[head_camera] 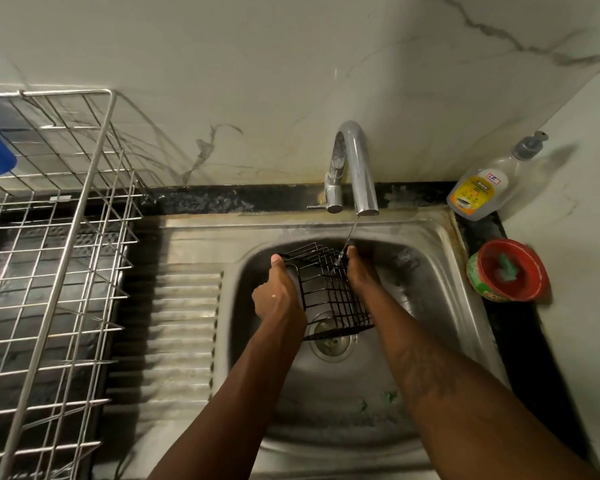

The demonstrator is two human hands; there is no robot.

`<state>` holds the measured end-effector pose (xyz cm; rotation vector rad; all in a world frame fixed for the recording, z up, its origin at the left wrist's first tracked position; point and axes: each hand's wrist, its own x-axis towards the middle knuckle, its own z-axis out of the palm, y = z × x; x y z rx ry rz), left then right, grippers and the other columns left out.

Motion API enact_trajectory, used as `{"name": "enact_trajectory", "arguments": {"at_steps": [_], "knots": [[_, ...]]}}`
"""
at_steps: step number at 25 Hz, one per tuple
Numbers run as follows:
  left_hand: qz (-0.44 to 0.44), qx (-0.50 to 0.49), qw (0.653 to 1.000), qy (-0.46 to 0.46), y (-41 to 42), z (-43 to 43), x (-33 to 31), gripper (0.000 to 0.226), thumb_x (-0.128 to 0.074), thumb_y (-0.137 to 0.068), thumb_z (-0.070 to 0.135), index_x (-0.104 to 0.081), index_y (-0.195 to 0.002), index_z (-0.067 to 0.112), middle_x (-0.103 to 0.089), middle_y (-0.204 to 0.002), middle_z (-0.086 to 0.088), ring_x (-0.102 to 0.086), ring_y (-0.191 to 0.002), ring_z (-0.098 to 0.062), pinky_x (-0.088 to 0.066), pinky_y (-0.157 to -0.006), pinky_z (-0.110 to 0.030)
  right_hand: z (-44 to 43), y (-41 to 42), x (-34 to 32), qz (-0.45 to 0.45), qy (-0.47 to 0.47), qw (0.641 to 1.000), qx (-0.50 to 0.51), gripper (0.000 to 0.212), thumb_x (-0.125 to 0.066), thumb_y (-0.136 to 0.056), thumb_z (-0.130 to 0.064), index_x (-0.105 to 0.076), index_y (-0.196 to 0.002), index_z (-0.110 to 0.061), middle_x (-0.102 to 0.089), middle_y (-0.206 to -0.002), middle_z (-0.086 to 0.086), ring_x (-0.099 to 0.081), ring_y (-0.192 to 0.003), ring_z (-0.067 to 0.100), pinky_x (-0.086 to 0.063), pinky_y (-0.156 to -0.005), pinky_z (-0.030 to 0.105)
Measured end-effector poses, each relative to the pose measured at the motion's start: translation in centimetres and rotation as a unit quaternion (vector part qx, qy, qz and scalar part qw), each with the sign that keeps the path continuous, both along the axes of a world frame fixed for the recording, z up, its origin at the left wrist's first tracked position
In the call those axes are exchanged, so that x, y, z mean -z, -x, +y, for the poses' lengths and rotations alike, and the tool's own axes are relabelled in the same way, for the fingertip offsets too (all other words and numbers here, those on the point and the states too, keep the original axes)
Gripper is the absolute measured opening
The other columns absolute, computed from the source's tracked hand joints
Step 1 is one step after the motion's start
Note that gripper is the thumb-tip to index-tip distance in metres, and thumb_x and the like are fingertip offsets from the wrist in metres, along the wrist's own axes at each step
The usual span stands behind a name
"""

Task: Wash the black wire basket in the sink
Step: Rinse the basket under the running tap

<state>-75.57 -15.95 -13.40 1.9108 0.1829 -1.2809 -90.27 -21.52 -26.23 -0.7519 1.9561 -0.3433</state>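
While my left hand [278, 294] and right hand [359, 271] gripped the black wire basket [326, 292] low in the sink [440, 271], water from the tap [355, 168] hit one corner; it needed slow turning to rinse every wire

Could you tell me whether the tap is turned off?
No, a thin stream of water falls from the tap onto the black wire basket.
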Motion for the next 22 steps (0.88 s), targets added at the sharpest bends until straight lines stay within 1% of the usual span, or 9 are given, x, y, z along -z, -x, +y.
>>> {"name": "enact_trajectory", "arguments": {"at_steps": [2, 5, 7, 9, 11, 15, 18, 20, 22], "knots": [[-0.009, -0.003, 1.0, -0.014, -0.4, 0.3, 0.1, 0.074, -0.061, -0.093, 0.059, -0.051, -0.142, 0.005, -0.062, -0.131, -0.016, -0.06, -0.107, -0.031, -0.048, -0.084, -0.041, 2.0, -1.2, -4.9, 0.049, 0.009, 0.998, -0.049, 0.094, -0.011, -0.091, -0.083, -0.022, -0.162, -0.022, -0.031, -0.164, 0.014, -0.036, -0.146, 0.038, -0.028, -0.118, 0.055], [-0.014, 0.022, 0.999, -0.033, -1.5, 0.6, 0.2, 0.067, -0.05, -0.1, 0.056, -0.049, -0.145, 0.007, -0.056, -0.139, -0.016, -0.056, -0.117, -0.035, -0.043, -0.083, -0.042, 4.1, -5.1, -6.9, 0.072, 0.038, 0.988, -0.134, 0.084, -0.008, -0.099, -0.073, -0.004, -0.164, -0.02, -0.001, -0.172, 0.004, -0.004, -0.158, 0.028, 0.0, -0.123, 0.058], [0.0, 0.007, 0.999, -0.039, -2.0, 0.6, 0.1, 0.069, -0.054, -0.098, 0.056, -0.05, -0.144, 0.005, -0.059, -0.129, -0.018, -0.056, -0.102, -0.033, -0.04, -0.077, -0.04, 4.6, -6.6, -6.9, 0.068, 0.058, 0.981, -0.17, 0.082, -0.006, -0.099, -0.072, 0.002, -0.164, -0.023, 0.009, -0.171, -0.002, 0.006, -0.158, 0.022, 0.007, -0.121, 0.059], [0.013, -0.008, 0.999, -0.033, -2.2, 0.6, 0.4, 0.071, -0.058, -0.095, 0.056, -0.051, -0.141, 0.003, -0.058, -0.114, -0.016, -0.054, -0.086, -0.028, -0.041, -0.069, -0.038, 4.2, -5.4, -5.9, 0.081, 0.052, 0.983, -0.154, 0.082, -0.004, -0.098, -0.073, 0.002, -0.164, -0.023, 0.008, -0.172, 0.0, 0.005, -0.158, 0.022, 0.006, -0.123, 0.06], [0.026, -0.021, 0.999, -0.039, -2.2, 1.1, 0.9, 0.071, -0.061, -0.092, 0.058, -0.052, -0.139, 0.005, -0.061, -0.116, -0.013, -0.056, -0.084, -0.027, -0.044, -0.067, -0.037, 3.4, -2.8, -4.9, 0.103, 0.022, 0.988, -0.109, 0.08, -0.006, -0.1, -0.07, -0.003, -0.164, -0.022, -0.002, -0.172, 0.004, -0.004, -0.158, 0.026, 0.003, -0.123, 0.061], [0.028, -0.048, 0.998, -0.039, -2.3, 1.3, 1.3, 0.079, -0.064, -0.087, 0.064, -0.052, -0.14, 0.007, -0.065, -0.124, -0.015, -0.063, -0.104, -0.033, -0.053, -0.091, -0.044, 2.6, -2.6, -5.7, 0.102, -0.04, 0.993, -0.042, 0.079, -0.009, -0.102, -0.066, -0.011, -0.164, -0.017, -0.011, -0.171, 0.008, -0.012, -0.156, 0.031, 0.0, -0.122, 0.065], [0.019, -0.043, 0.998, -0.032, -2.2, 1.1, 1.1, 0.077, -0.063, -0.09, 0.06, -0.051, -0.143, 0.005, -0.062, -0.13, -0.017, -0.062, -0.114, -0.038, -0.05, -0.087, -0.042, 3.9, -7.6, -8.7, 0.079, -0.006, 0.99, -0.115, 0.084, -0.009, -0.099, -0.071, -0.001, -0.164, -0.018, 0.005, -0.172, 0.008, 0.005, -0.157, 0.032, 0.009, -0.118, 0.067], [0.006, -0.038, 0.999, -0.019, -1.9, 1.5, 0.8, 0.072, -0.065, -0.087, 0.059, -0.061, -0.131, 0.002, -0.069, -0.118, -0.017, -0.067, -0.103, -0.037, -0.055, -0.087, -0.042, 6.0, -10.1, -10.3, 0.076, 0.043, 0.979, -0.186, 0.088, -0.02, -0.097, -0.073, 0.004, -0.164, -0.02, 0.011, -0.171, 0.004, 0.011, -0.157, 0.032, 0.011, -0.116, 0.068], [0.006, -0.035, 0.999, -0.001, -1.7, 1.4, 0.9, 0.064, -0.067, -0.085, 0.058, -0.068, -0.115, 0.001, -0.072, -0.102, -0.016, -0.07, -0.09, -0.034, -0.059, -0.088, -0.047, 6.5, -10.0, -11.0, 0.102, 0.07, 0.968, -0.218, 0.097, -0.032, -0.093, -0.077, 0.004, -0.163, -0.02, 0.008, -0.172, 0.004, 0.006, -0.157, 0.034, 0.004, -0.119, 0.067]]}}
